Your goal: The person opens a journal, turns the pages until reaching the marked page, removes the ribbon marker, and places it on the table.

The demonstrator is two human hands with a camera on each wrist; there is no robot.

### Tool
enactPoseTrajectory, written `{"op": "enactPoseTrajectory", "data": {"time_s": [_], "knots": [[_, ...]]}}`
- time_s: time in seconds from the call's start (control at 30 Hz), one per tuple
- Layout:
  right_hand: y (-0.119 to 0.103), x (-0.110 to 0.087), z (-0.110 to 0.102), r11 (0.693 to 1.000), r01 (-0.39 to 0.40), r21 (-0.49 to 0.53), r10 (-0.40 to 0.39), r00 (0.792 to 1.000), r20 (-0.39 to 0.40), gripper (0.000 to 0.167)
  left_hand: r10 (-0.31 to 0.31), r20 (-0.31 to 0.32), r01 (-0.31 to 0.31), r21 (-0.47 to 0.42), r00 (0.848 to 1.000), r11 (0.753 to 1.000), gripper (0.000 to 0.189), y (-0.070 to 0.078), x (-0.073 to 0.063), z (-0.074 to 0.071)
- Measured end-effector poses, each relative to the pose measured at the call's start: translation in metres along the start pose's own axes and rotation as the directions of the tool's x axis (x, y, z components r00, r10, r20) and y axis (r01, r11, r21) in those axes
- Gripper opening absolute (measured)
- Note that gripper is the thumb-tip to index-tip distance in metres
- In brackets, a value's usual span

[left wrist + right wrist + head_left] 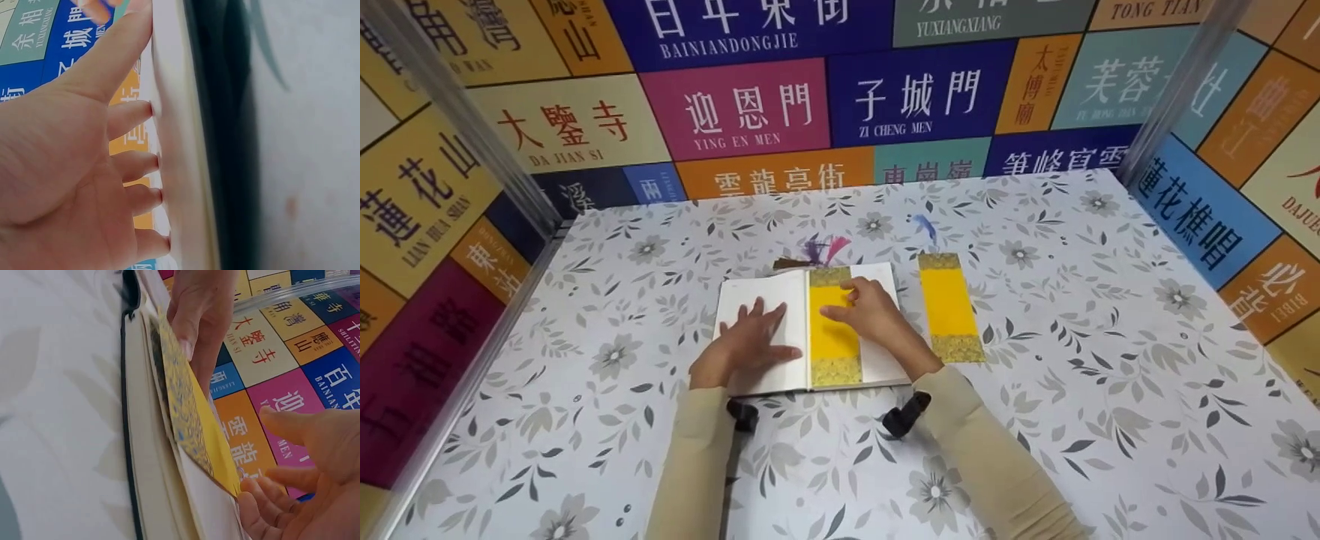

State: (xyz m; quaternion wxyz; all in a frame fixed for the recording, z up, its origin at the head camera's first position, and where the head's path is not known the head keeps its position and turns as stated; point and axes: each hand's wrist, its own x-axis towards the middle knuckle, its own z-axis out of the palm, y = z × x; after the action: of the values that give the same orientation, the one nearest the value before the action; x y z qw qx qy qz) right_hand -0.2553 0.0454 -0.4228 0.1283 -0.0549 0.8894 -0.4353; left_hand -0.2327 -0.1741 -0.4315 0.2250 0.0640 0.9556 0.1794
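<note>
An open book [746, 291] with blank white pages lies on the table. My left hand [750, 339] presses its spread fingertips on the left page; in the left wrist view the fingers [135, 170] meet the paper with the palm raised. On the right page, along the spine, lies a yellow bookmark [834, 341] with patterned gold ends. Over it is my right hand [876, 313], thumb apart from the fingers. In the right wrist view, its fingertips [247, 500] are at the edge of the bookmark [211, 422], while the thumb [281, 424] stands away from it.
A second yellow bookmark [950, 300] lies right of the book, its blue tassel [924, 225] pointing away. Purple and pink tassels [816, 249] and a brown one [790, 264] stick out beyond the book's far edge. Behind the floral tabletop [607, 450] stand printed walls [735, 105].
</note>
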Motion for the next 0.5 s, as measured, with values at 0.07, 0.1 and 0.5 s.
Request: {"op": "enactPoseTrajectory", "data": {"time_s": [0.07,0.1,0.5], "knots": [[0.0,0.0,0.001,0.995,-0.095,0.011,0.095,0.995,-0.011,0.071,0.001,0.0,-0.001,0.0,1.0,1.0,0.088,0.0,-0.001,-0.001],[0.0,0.0,0.002,0.992,-0.125,0.0,0.125,0.992,-0.017,0.074,0.005,-0.003,-0.005,-0.002,1.0,1.0,0.087,0.0,-0.001,-0.001],[-0.006,-0.011,0.01,0.938,-0.168,-0.302,0.165,0.986,-0.036,0.099,0.016,0.007,-0.016,-0.056,1.0,0.998,0.089,0.002,-0.003,-0.002]]}}
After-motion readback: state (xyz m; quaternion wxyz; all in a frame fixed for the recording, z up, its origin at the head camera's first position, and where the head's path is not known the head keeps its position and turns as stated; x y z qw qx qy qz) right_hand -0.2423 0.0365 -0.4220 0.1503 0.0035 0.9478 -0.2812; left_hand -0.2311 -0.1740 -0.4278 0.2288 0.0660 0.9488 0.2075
